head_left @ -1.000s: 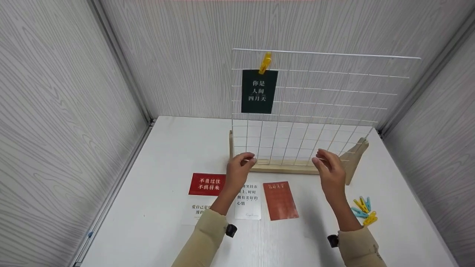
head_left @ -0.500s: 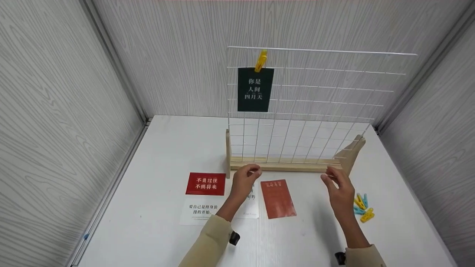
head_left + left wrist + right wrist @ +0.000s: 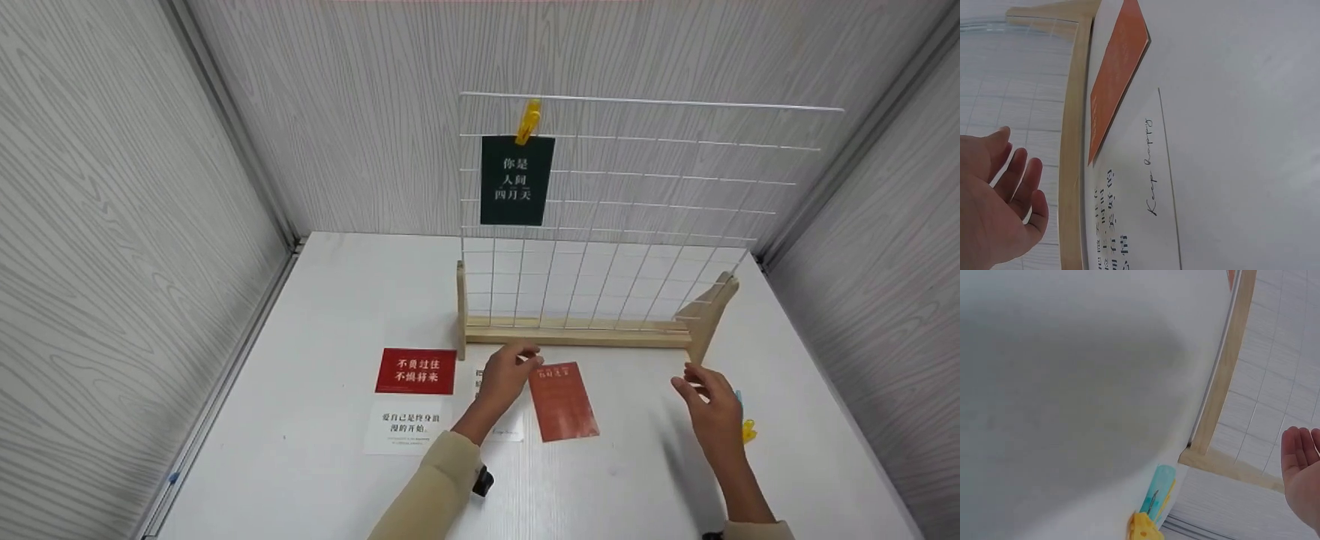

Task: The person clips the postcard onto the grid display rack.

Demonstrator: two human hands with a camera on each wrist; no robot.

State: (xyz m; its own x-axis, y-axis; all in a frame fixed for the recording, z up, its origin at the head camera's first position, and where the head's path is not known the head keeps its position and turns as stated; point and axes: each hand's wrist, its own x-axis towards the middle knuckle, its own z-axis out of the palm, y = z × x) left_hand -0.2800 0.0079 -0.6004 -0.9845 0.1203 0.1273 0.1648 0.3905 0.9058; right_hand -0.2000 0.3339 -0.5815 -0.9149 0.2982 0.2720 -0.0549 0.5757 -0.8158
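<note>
Standing before a wire grid (image 3: 616, 177) on a wooden base (image 3: 577, 337), with a dark green card (image 3: 517, 184) hung high on its left part under a yellow clip (image 3: 529, 121). Judging by that, probably between cards: one fixed, the next not yet lifted. Holding the left hand (image 3: 510, 375) out just before the base, above a white card (image 3: 508, 429), with fingers loosely bent, thumb a little apart, nothing gripped. Holding the right hand (image 3: 709, 397) before the grid's right end, likewise without a grip, with thumb apart from fingers, near a blue clip (image 3: 1161, 479) and a loose yellow clip (image 3: 748, 430). Lying flat on the counter (image 3: 300, 450): an orange-red card (image 3: 564, 401) in front of the grid; farther left of it, a red card (image 3: 416, 371) and a lower white card (image 3: 409, 442). Seemingly calling next for slipping a fingertip under the orange-red card's edge, and pinching up a fresh clip.
</note>
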